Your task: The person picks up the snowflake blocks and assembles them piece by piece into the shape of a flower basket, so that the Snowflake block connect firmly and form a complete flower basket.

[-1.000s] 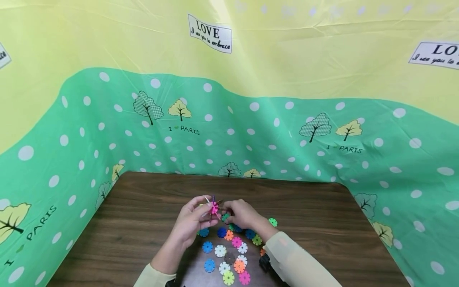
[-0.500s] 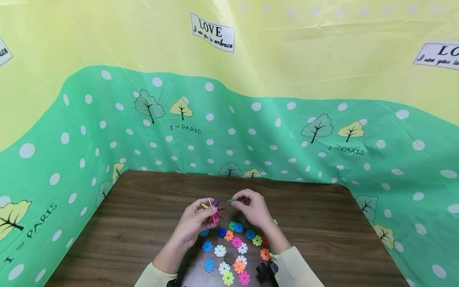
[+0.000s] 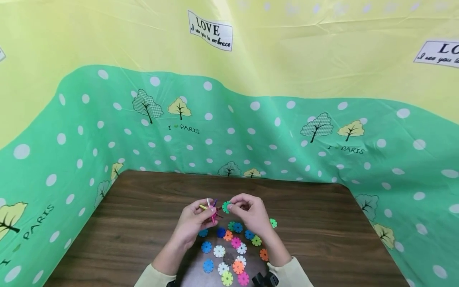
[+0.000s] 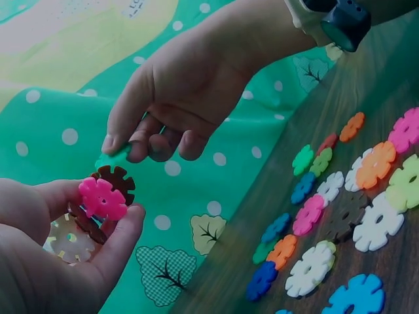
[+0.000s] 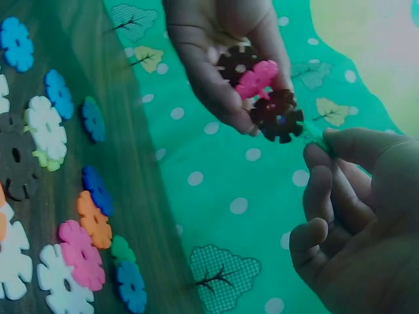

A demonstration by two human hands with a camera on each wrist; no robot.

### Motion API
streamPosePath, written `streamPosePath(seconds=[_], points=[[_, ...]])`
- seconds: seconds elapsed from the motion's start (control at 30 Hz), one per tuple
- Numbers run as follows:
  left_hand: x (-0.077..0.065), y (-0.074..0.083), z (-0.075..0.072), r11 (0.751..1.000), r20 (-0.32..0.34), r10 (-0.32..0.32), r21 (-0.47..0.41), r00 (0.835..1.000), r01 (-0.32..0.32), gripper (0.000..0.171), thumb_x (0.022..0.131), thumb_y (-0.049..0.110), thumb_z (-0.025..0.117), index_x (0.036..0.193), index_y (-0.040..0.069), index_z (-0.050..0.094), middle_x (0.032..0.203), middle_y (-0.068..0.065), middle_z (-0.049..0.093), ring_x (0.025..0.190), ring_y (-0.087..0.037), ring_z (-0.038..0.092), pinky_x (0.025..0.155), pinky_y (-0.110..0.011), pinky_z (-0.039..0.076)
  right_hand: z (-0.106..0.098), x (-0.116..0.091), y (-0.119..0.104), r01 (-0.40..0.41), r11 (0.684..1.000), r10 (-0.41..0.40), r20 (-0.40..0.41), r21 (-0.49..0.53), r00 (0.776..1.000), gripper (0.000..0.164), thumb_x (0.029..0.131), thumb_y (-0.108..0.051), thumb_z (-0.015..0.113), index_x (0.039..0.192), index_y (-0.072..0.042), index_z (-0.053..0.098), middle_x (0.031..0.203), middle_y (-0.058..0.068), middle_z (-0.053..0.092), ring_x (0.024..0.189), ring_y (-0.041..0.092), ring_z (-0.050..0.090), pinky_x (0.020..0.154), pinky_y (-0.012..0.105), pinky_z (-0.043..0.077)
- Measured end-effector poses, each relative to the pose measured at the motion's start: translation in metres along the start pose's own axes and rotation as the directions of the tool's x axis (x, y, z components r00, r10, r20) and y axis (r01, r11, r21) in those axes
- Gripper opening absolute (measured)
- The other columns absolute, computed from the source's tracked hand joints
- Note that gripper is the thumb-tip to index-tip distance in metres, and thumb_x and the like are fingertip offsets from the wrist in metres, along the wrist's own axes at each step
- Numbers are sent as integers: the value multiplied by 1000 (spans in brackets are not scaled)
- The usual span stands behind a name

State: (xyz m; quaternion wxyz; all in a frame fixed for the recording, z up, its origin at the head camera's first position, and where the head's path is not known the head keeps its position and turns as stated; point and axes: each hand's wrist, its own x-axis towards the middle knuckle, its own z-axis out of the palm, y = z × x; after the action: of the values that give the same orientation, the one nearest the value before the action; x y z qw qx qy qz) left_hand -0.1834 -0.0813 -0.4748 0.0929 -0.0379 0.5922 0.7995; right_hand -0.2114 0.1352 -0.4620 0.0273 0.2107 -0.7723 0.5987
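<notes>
In the head view my left hand [image 3: 190, 223] holds a small cluster of joined, notched plastic snowflake discs between thumb and fingers. A pink disc [image 4: 103, 198] sits in the middle of it, with brown discs [image 5: 278, 116] and a whitish disc [image 4: 70, 237] attached; yellow and purple edges also show. Just to the right, my right hand [image 3: 252, 213] pinches a green snowflake disc [image 3: 225, 207] between thumb and forefinger. The green disc is at the edge of one brown disc; whether they touch I cannot tell. Both hands are raised above the table.
Loose snowflake discs in several colours lie on the dark wooden table [image 3: 143, 223] below the hands, among them an orange disc [image 3: 263, 254], a blue disc [image 3: 208, 266] and a white disc [image 3: 219, 251]. A green and yellow printed curtain [image 3: 229, 119] hangs behind the table.
My right hand has picked the green disc up from the table, lifted it and brought it left beside the cluster, turning its face into view. My left hand keeps holding the cluster.
</notes>
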Motion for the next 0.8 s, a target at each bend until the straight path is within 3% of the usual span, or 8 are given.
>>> streamPosePath(seconds=[0.3, 0.53, 0.8], points=[[-2, 1, 1, 991, -62, 65, 123, 996, -57, 41, 92, 6, 75, 129, -8, 62, 107, -25, 74, 87, -21, 75, 80, -39, 63, 6, -4, -30, -22, 999, 21, -34, -36, 999, 6, 92, -2, 74, 95, 3, 73, 79, 18, 73, 67, 18, 61, 59, 23, 51], [-3, -2, 3, 972, -84, 128, 207, 988, -108, 41, 90, 5, 77, 125, -11, 64, 99, -19, 75, 87, -26, 75, 75, -35, 63, 12, -1, 3, -79, 996, 77, -40, -50, 996, 5, 92, -8, 77, 94, -4, 76, 78, 18, 74, 63, 13, 59, 55, 20, 47], [-5, -1, 5, 950, -120, 171, 282, 978, -131, 34, 87, 4, 80, 118, -7, 70, 88, -14, 74, 77, -24, 72, 66, -30, 62, 12, -1, 7, -84, 996, 84, -5, 35, 996, 6, 90, -11, 80, 90, -6, 78, 76, 14, 74, 60, 10, 61, 54, 23, 50]])
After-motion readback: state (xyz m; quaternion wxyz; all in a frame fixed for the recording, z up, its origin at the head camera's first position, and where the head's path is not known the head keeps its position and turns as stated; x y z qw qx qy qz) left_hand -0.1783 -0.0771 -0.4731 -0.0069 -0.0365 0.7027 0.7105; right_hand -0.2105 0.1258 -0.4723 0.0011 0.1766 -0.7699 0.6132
